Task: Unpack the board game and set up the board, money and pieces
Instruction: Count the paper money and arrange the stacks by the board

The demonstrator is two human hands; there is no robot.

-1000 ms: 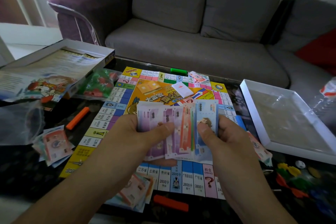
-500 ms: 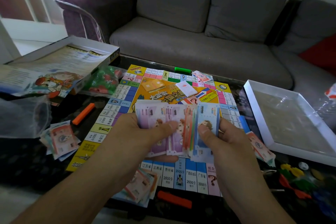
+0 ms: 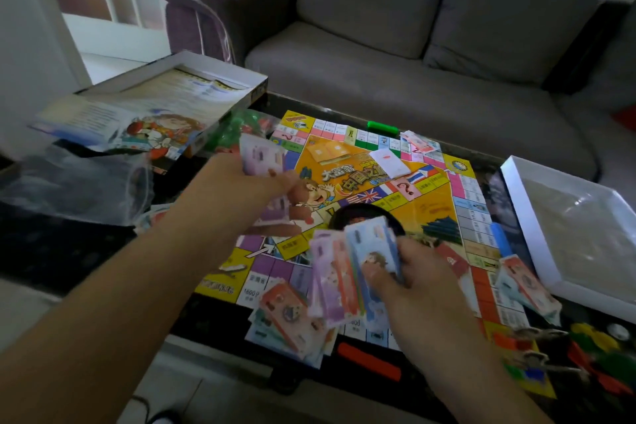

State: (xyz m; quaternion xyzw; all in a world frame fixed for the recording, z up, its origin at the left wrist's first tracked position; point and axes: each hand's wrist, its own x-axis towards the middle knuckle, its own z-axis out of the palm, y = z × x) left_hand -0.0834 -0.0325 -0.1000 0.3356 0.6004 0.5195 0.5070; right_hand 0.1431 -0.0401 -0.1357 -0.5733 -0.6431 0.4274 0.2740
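My left hand [image 3: 241, 182] pinched a few purple play-money notes [image 3: 260, 157] above the game board [image 3: 430, 213]; my right hand [image 3: 418, 280] gripped the fanned money stack [image 3: 351, 272] over the board's near edge, hands apart.

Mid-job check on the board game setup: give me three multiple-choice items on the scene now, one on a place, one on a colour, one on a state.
1. Where does the white card deck lie?
A. on the game board
B. on the sofa
C. in the white tray

2. What colour is the bar at the board's far edge?
A. blue
B. green
C. black

3. What is the left hand doing?
A. resting flat on the board
B. gripping purple notes
C. hanging idle

Answers:
1 A, the deck sits on the orange middle field.
2 B, it is bright green.
3 B, its fingers pinch the notes apart from the stack in the right hand.
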